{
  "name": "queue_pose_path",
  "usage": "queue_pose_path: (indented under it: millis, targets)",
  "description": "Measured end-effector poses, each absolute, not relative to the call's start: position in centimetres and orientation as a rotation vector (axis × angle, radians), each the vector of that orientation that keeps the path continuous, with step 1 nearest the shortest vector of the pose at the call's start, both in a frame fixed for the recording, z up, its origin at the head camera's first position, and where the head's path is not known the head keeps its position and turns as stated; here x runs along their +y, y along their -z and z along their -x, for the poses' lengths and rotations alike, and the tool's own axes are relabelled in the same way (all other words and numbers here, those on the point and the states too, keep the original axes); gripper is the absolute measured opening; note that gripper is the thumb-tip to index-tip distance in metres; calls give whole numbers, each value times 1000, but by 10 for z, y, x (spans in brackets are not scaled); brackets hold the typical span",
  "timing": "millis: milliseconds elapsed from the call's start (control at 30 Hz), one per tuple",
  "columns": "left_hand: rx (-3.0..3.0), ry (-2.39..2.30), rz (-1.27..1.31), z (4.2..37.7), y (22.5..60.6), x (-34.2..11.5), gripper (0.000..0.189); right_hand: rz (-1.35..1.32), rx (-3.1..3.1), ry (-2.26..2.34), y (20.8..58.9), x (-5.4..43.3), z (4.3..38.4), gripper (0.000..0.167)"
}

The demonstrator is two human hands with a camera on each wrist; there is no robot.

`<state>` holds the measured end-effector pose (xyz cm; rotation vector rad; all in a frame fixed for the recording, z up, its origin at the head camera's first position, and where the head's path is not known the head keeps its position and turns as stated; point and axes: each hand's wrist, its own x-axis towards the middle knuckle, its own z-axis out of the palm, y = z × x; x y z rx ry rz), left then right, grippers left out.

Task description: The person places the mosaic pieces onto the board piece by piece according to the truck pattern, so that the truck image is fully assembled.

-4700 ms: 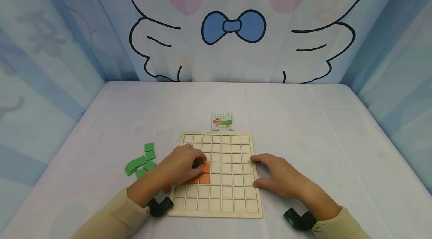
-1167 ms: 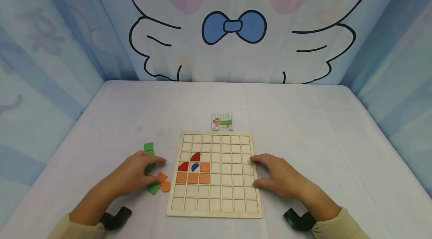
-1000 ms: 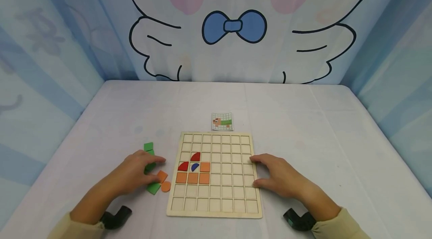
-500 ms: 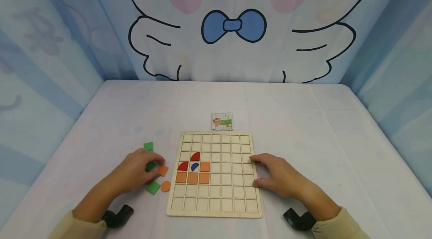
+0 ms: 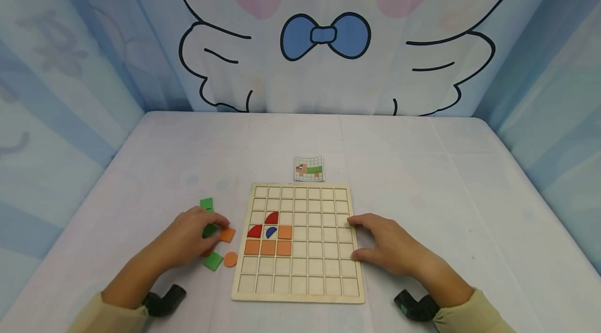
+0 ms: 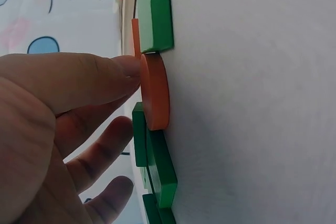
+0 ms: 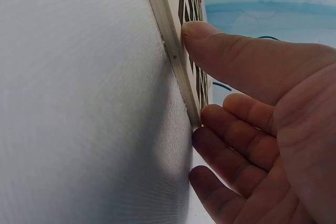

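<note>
My left hand [image 5: 190,239] is over a loose group of tiles left of the board. In the left wrist view its thumb [image 6: 123,69] touches or nearly touches a round-edged orange tile [image 6: 156,93]. An orange square tile [image 5: 227,235] lies right by the fingertips, and green tiles [image 5: 213,261] lie around and partly under the hand. My right hand [image 5: 392,244] rests at the right edge of the wooden grid board [image 5: 324,298], thumb and forefinger spread along it. Red, blue and orange pieces fill several cells on the board's left side, including an orange square [image 5: 284,248].
Behind the board lies a small picture card [image 5: 309,169] showing a gridded orange and green figure. An orange round tile [image 5: 230,259] sits between the hand and the board. The white tabletop [image 5: 422,176] meets a cartoon-printed curtain [image 5: 324,87] at the back.
Since the oldest frame, my left hand has left the board for the tiles, uncovering red, blue and orange pieces. Lately the orange square tile has shifted slightly away. My right hand has stayed put.
</note>
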<state>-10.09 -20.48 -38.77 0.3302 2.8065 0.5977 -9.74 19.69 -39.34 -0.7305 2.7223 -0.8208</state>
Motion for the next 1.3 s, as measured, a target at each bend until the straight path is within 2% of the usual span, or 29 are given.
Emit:
queue_pose_path:
  millis: [833,1300]
  targets:
    - [2795,-563,-265,113,390,-201,25,740,2729,813,394,198,97,59]
    - [2837,-612,-300,116,375,-191,25,731,2731,813,393,197,97,59]
